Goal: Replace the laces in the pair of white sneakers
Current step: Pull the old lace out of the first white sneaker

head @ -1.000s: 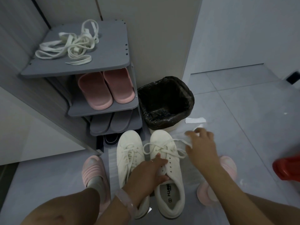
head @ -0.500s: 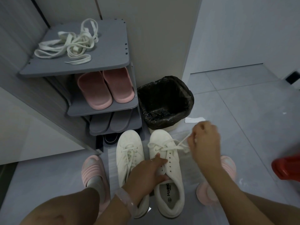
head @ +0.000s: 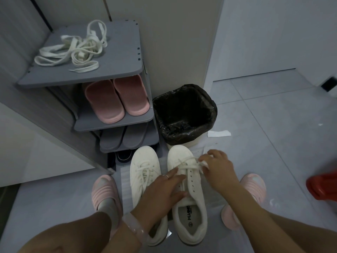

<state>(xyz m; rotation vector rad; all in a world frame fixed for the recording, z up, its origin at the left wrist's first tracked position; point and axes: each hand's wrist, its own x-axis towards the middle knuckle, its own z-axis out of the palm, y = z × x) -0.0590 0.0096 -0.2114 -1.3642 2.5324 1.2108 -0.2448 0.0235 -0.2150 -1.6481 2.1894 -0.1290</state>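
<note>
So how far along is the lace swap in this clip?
Early. Nothing looks finished: the left sneaker is fully laced. In hand: the right hand pinches the lace of the right sneaker, lower eyelets already bare, while the left hand steadies it. Left: both relacings; the loose laces wait on the shelf.

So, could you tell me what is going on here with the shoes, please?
A person crouches over a pair of white sneakers on the floor. The left hand rests on the right-hand sneaker, steadying it, while the right hand pinches its lace near the toe. The other sneaker is fully laced. Loose laces lie on the shoe rack.
</note>
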